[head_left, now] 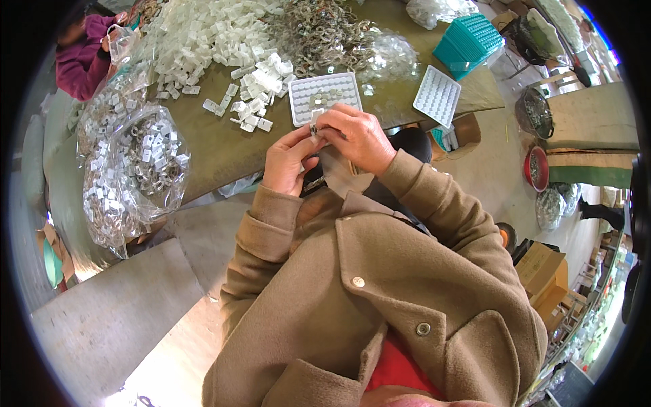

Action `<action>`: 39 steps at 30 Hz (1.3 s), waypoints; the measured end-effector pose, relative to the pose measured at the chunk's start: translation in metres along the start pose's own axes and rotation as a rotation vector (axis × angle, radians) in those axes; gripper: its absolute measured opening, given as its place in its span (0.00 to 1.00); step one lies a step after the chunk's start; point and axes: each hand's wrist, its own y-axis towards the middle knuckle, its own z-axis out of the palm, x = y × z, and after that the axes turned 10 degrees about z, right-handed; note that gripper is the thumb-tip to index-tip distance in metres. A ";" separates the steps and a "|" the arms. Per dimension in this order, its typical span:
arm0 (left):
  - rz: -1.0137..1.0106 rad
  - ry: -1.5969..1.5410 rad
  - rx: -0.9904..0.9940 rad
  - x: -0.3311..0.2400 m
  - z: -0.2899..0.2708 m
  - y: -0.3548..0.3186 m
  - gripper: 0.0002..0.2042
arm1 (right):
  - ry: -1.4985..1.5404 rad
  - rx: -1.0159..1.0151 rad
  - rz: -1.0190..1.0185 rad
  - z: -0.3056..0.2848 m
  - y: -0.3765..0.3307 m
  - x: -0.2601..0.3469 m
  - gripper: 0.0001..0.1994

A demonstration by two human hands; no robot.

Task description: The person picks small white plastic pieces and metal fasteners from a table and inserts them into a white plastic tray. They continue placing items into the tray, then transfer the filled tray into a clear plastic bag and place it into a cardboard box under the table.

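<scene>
A small assembly workshop: table (224,146) heaped with plastic clips (203,37), bagged parts (132,173), trays (437,95).

Tabletop (217,146), olive-brown, crowded.
Holds white plastic clips (203,37), metal parts (325,34), two white grid trays (325,95), bagged parts (132,173).

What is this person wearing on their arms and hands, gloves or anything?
No gloves: the left hand and the right hand are both bare. Both arms are covered to the wrist by the long sleeves of a tan, felt-like woollen coat with wide turned cuffs. The coat front has round buttons and a flapped pocket, with something red showing beneath it. No rings or watch are visible.
</scene>
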 end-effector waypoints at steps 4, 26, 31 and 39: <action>-0.005 -0.032 -0.028 0.007 -0.001 0.000 0.15 | -0.046 -0.051 -0.062 0.006 -0.007 -0.006 0.05; -0.006 -0.146 -0.079 0.014 -0.005 0.014 0.08 | -0.440 -0.142 0.192 -0.002 0.034 -0.046 0.04; -0.002 -0.141 -0.070 0.004 0.001 0.008 0.09 | 0.067 -0.109 0.239 -0.009 0.024 -0.019 0.07; 0.074 -0.018 -0.056 0.001 0.014 -0.005 0.10 | 0.233 -0.089 0.158 0.003 0.006 0.010 0.06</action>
